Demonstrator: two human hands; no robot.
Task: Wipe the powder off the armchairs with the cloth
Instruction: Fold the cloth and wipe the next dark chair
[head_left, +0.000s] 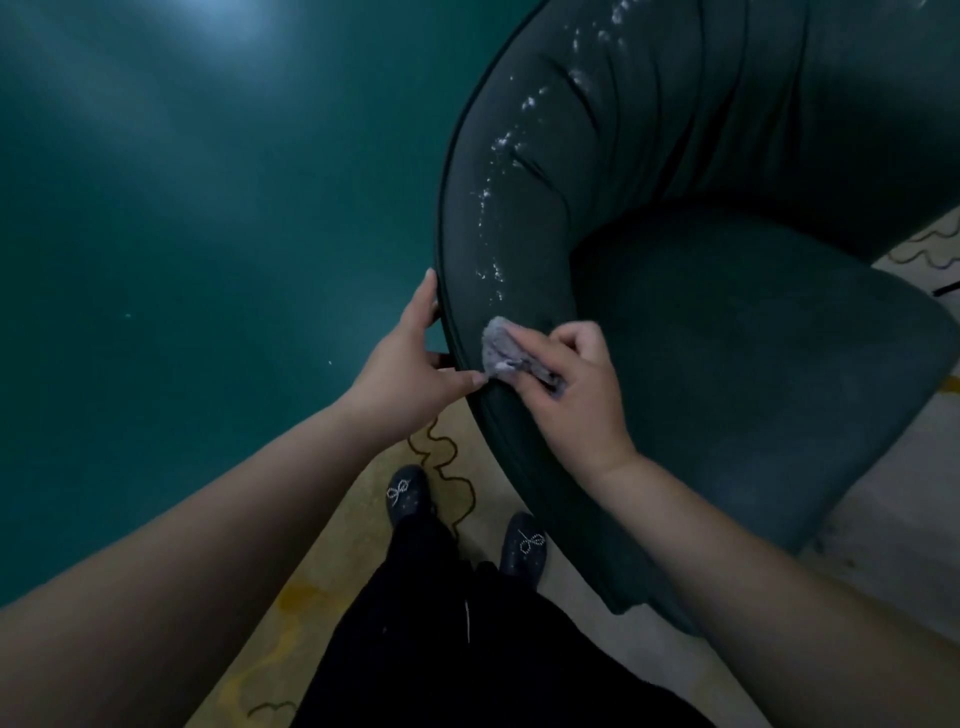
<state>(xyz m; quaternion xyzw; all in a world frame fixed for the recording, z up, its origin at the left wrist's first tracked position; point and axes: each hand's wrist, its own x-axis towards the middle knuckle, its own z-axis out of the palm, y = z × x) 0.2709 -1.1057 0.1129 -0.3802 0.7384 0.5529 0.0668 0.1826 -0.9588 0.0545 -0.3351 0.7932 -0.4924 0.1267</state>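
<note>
Head view looks down on a dark green armchair (727, 338), its curved backrest rim sweeping from the near edge up and away to the upper right. Along the inner face of that rim runs a trail of white powder (493, 208), starting just beyond the hands and stretching away along the curve; its long axis follows the rim. The right hand (576, 395) grips a bunched grey cloth (501, 348), fingers curled round it, pressing it onto the upholstery at the near end of the trail, so this hand is plainly the nearer one to the powder. The left hand (410, 358) clasps the outer edge of the rim, fingers and thumb wrapped on it, apparently steadying the chair. A stroke forward along the rim looks the likely next need.
</note>
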